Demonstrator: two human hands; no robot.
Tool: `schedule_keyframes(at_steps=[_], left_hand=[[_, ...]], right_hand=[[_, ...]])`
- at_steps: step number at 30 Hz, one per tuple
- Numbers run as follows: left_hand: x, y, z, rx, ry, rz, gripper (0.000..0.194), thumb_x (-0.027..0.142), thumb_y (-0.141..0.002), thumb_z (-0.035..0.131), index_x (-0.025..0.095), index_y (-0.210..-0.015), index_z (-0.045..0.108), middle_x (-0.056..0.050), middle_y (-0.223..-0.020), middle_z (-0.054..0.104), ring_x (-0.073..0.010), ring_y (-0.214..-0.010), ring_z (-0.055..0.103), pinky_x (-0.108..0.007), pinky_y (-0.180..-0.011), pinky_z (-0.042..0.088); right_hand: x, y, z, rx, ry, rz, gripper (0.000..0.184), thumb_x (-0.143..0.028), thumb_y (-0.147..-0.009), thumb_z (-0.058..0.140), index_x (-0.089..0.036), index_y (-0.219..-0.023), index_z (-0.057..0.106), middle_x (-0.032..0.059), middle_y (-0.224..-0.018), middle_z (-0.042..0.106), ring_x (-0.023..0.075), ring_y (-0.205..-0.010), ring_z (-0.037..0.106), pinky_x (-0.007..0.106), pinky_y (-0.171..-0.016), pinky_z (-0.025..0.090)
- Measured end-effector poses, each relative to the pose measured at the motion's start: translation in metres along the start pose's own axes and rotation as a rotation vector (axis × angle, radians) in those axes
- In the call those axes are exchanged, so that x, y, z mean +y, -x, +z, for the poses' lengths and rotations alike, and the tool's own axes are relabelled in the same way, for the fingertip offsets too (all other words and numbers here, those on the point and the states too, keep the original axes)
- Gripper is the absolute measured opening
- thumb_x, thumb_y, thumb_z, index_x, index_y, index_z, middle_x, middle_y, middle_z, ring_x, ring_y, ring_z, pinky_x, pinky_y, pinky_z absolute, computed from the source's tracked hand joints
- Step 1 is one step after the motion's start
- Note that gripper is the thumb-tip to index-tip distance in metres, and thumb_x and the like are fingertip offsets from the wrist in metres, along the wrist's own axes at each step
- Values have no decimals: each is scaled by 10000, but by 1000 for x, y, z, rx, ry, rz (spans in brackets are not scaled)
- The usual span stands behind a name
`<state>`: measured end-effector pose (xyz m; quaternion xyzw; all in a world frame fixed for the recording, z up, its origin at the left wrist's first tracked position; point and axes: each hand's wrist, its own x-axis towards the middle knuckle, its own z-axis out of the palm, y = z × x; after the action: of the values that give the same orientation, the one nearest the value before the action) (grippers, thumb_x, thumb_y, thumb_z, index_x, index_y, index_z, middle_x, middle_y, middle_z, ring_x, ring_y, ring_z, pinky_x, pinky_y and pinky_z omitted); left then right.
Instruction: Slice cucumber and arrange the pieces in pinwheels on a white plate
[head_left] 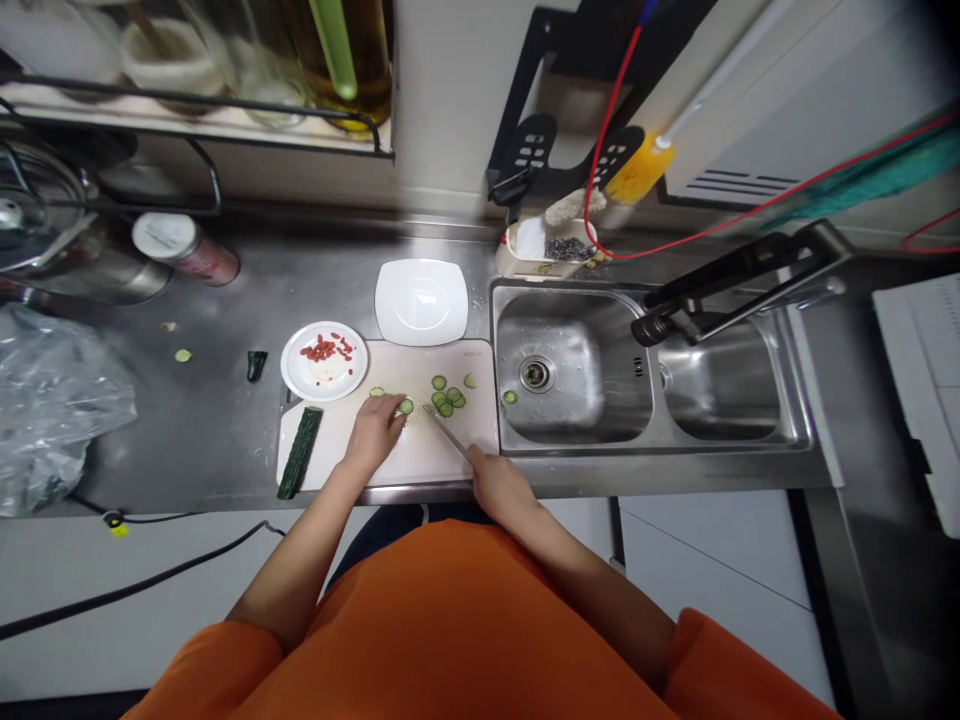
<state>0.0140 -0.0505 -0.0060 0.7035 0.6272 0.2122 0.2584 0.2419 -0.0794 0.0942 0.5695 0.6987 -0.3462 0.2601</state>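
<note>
My left hand (373, 432) is closed on a piece of cucumber (406, 407) on the white cutting board (442, 463), its cut face showing past the fingers. With my right hand (501, 486) I grip a knife (448, 434), its blade tip pointing toward that piece. Several cucumber slices (444, 402) lie just beyond the blade. A longer dark green cucumber piece (301, 452) rests across the board's left side. At the board's upper left corner stands a white plate (288, 382) with red bits on it.
A white square dish (421, 300) sits behind the board. To the right is a steel double sink (592, 420) with a black faucet (697, 290) over it. A cucumber end (256, 366), a canister (187, 248) and a plastic bag (52, 400) are on the left counter.
</note>
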Motion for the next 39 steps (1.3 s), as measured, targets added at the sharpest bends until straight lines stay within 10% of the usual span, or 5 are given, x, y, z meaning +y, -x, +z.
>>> schedule_keyframes(at_steps=[39], left_hand=[[14,4,16,118,162,-184,416,190,-741,608,206,-1143,502,-45,-995,674,-214,-1015,571,-364,-900,457]], right_hand=[[-26,-4,-4,38,38,-11,361,-36,-848,314,-189,-1145,451,111,-915,641,235,-902,631,292,-675,467]])
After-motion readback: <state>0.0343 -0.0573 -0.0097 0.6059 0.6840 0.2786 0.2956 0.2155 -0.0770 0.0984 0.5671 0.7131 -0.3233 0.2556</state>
